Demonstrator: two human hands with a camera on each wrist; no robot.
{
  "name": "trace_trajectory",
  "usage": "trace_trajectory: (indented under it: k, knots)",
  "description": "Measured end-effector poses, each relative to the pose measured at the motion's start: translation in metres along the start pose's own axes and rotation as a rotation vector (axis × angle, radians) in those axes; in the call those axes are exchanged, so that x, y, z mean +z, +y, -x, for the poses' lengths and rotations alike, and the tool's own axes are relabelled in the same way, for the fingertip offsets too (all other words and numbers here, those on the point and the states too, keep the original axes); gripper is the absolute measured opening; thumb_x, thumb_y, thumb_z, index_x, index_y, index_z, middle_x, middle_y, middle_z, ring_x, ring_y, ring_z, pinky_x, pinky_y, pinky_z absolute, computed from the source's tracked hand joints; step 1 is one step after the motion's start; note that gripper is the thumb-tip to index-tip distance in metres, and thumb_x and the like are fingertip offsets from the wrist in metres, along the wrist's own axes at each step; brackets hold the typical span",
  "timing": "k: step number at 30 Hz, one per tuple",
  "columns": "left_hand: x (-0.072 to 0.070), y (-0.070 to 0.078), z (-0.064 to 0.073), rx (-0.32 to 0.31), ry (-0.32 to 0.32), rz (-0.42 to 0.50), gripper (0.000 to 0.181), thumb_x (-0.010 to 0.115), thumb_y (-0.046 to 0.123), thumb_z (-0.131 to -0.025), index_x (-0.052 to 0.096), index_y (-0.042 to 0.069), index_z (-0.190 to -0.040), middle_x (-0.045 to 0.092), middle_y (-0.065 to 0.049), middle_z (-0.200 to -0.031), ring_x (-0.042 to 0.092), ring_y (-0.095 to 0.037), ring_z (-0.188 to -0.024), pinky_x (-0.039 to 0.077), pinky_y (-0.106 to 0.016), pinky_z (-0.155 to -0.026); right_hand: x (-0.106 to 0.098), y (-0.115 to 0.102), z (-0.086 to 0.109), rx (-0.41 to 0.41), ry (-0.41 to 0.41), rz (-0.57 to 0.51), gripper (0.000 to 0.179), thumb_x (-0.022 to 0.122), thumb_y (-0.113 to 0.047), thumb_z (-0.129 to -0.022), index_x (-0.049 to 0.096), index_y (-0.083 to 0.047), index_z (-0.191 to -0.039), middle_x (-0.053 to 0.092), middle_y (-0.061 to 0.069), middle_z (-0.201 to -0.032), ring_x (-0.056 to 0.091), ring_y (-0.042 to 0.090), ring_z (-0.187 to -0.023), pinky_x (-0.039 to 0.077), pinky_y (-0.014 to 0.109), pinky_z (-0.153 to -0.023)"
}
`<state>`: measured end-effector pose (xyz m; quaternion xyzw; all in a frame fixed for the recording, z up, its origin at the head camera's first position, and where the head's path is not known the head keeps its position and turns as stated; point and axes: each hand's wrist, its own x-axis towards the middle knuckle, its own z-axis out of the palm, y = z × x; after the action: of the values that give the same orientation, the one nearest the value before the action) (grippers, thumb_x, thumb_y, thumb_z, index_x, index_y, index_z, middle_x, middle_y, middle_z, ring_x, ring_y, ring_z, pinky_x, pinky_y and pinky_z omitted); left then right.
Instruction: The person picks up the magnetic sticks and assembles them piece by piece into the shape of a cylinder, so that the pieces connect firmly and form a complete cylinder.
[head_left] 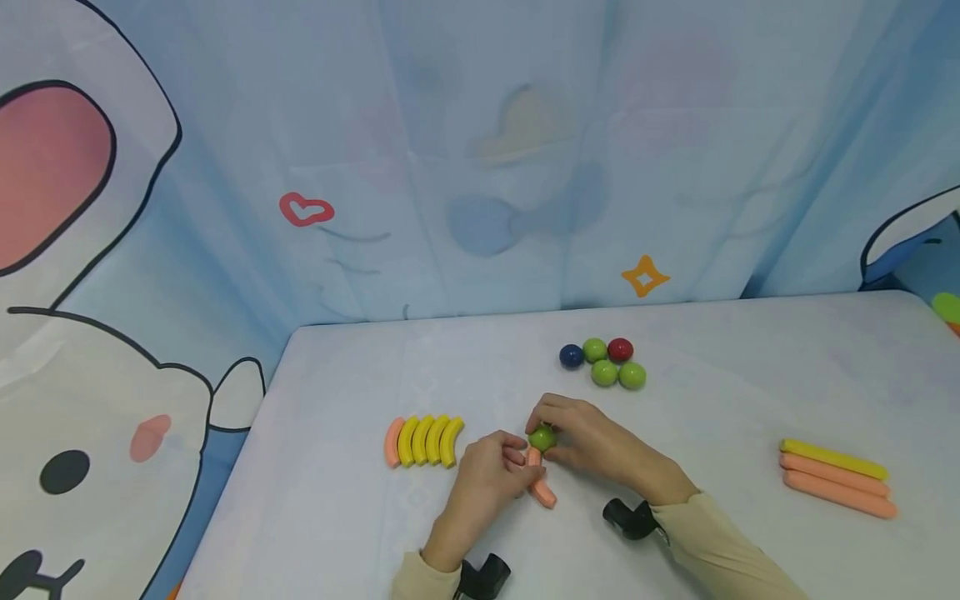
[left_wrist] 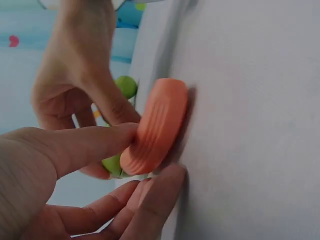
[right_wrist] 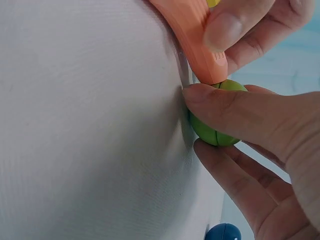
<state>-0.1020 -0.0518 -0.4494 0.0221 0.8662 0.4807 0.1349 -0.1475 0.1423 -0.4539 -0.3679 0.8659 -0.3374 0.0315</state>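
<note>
Over a white tabletop [head_left: 697,433], your left hand [head_left: 487,475] pinches a short orange piece [head_left: 543,495], thumb on one side and fingers on the other, while your right hand [head_left: 592,437] grasps a green ball [head_left: 542,437] between thumb and fingers. The ball meets the far end of the orange piece, which lies at a slant between your hands, its near end toward you. Close views from the wrists show fine grooves along the piece and a dark seam around the ball.

To the left, a curved orange piece [head_left: 392,442] heads a tight row beside four curved yellow pieces [head_left: 429,440]. Beyond your right hand sit five more balls in a cluster: a blue ball [head_left: 572,357] at the left end, a red ball [head_left: 620,349] and three green balls [head_left: 604,372]. Well off to the right, one long yellow stick [head_left: 834,459] lies alongside two long orange sticks [head_left: 838,494]. Black wrist cameras [head_left: 632,518] show near the cuffs of your beige sleeves [head_left: 720,542], and a pale blue curtain [head_left: 450,275] printed with a red heart [head_left: 307,209] and an orange star [head_left: 645,276] hangs behind.
</note>
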Motion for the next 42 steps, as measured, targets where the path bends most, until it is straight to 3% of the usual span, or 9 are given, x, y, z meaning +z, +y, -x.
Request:
trace_trajectory:
  k: [6,12,20,29,38,42]
  knots:
    - [0.004,0.004,-0.001,-0.002,0.035,-0.060,0.014,0.085,0.008,-0.086,0.074,0.003,-0.093,0.063,0.006,-0.074,0.055,-0.003,-0.065,0.046,-0.018,-0.057,0.000,-0.002,0.000,-0.002,0.009,0.006,0.031,0.085,0.006,-0.082,0.071,-0.014,-0.102,0.065,-0.003,-0.107,0.060,0.011,-0.092,0.056,0.032,-0.082]
    - [0.001,0.001,-0.002,0.035,0.073,-0.076,0.009,0.082,0.007,-0.089,0.076,0.002,-0.093,0.065,0.006,-0.073,0.057,-0.003,-0.065,0.047,-0.020,-0.058,0.002,-0.002,0.001,-0.004,0.032,0.024,0.030,0.085,0.004,-0.082,0.071,-0.012,-0.104,0.065,-0.003,-0.106,0.059,0.011,-0.092,0.056,0.032,-0.081]
    - [0.000,0.001,-0.003,0.081,0.073,-0.129,0.010,0.082,0.003,-0.089,0.077,0.000,-0.096,0.064,0.006,-0.073,0.055,-0.003,-0.066,0.047,-0.020,-0.059,0.004,-0.002,0.005,0.010,0.041,0.038,0.031,0.084,0.005,-0.081,0.071,-0.010,-0.105,0.063,-0.002,-0.106,0.059,0.011,-0.091,0.056,0.032,-0.081]
    - [0.003,0.006,0.002,0.120,0.094,-0.317,0.017,0.082,0.007,-0.090,0.077,0.000,-0.105,0.059,-0.002,-0.087,0.052,-0.011,-0.074,0.045,-0.023,-0.063,0.002,-0.003,0.008,0.001,0.029,0.016,0.031,0.082,0.007,-0.083,0.074,-0.010,-0.109,0.068,-0.002,-0.108,0.061,0.010,-0.093,0.057,0.033,-0.082]
    - [0.002,0.002,0.006,0.188,0.146,-0.361,0.019,0.086,0.004,-0.084,0.078,0.000,-0.101,0.059,-0.001,-0.081,0.048,-0.006,-0.069,0.043,-0.020,-0.061,-0.002,-0.012,0.019,0.166,0.045,0.140,0.030,0.090,-0.004,-0.080,0.075,-0.012,-0.105,0.063,-0.005,-0.102,0.057,0.009,-0.087,0.058,0.032,-0.081]
    - [0.003,0.000,0.005,0.209,0.133,-0.342,0.016,0.084,0.003,-0.087,0.080,0.000,-0.102,0.061,-0.001,-0.081,0.046,-0.006,-0.068,0.042,-0.019,-0.060,-0.005,-0.016,0.028,0.169,0.013,0.122,0.033,0.089,-0.005,-0.080,0.074,-0.014,-0.109,0.061,-0.008,-0.104,0.056,0.008,-0.089,0.058,0.033,-0.082]
